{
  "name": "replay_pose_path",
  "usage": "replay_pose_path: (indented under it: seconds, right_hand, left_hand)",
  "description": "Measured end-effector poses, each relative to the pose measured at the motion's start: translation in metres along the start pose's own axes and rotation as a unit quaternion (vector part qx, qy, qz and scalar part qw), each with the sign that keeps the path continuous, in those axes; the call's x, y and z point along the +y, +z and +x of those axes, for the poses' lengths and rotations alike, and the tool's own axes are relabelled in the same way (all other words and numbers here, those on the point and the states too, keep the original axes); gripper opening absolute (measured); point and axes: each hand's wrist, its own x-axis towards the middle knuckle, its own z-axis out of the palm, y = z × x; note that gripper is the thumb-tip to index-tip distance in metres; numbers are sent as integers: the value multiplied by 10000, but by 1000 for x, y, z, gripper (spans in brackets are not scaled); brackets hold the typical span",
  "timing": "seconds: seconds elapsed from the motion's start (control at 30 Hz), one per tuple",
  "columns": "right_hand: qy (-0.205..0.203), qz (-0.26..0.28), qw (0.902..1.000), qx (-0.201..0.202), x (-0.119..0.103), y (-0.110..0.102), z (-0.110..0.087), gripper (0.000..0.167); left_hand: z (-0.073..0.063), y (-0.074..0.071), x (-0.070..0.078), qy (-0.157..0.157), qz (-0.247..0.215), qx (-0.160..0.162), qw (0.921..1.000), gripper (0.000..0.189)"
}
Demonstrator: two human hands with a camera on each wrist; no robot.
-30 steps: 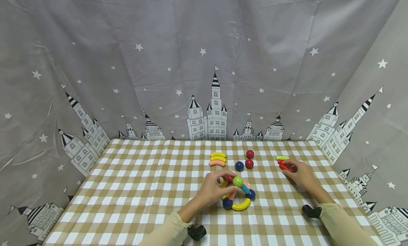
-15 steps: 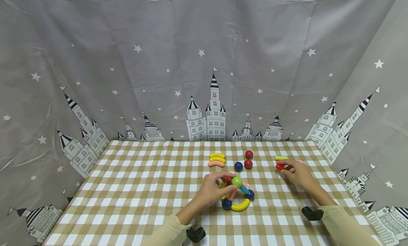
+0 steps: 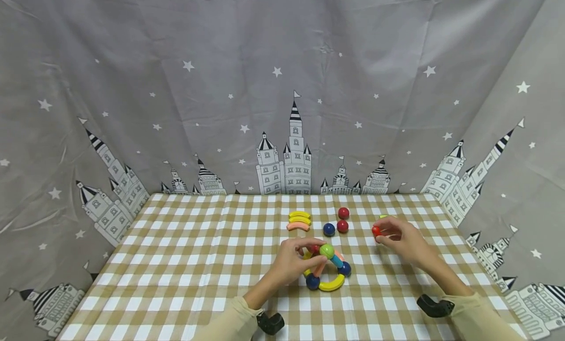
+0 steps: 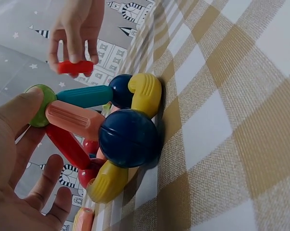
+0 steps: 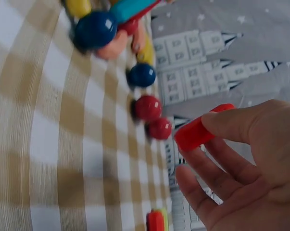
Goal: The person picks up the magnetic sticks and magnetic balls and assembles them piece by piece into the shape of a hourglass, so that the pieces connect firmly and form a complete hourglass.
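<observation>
My left hand point(image 3: 291, 262) pinches a green ball point(image 3: 326, 251) at the peak of a magnetic stick-and-ball frame. From that ball, a teal stick point(image 4: 84, 96), a salmon stick point(image 4: 75, 118) and a red stick point(image 4: 68, 147) slope down to the base. The base has dark blue balls point(image 3: 312, 281), a red ball and curved sticks, one of them yellow point(image 3: 332, 284). To the right, my right hand point(image 3: 403, 240) pinches a short red stick point(image 5: 195, 132) between thumb and fingers, raised above the cloth.
Behind the frame lie yellow curved sticks point(image 3: 299, 214) and a salmon one point(image 3: 298, 226). A loose blue ball point(image 3: 328, 229) and two red balls point(image 3: 342, 226) sit to their right. Another red stick point(image 5: 156, 221) lies beside a light green one. A grey curtain point(image 3: 212, 110) hangs behind the table.
My right hand has picked up the red stick beside the light green one and moved it left, turning it. The left hand and the frame stay in place.
</observation>
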Motion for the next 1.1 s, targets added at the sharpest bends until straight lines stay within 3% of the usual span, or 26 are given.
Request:
replay_pose_path:
  seconds: [0.33,1.1]
  right_hand:
    - [-255,1173,9925,-220,-29,12,-7,30]
    - [-904,1761,9801,-160,-70,50,-5,27]
  left_hand:
    - [0,0,0,-139,-137,-8,9998,32]
    - [0,3,-4,-152,-305,74,9994,29]
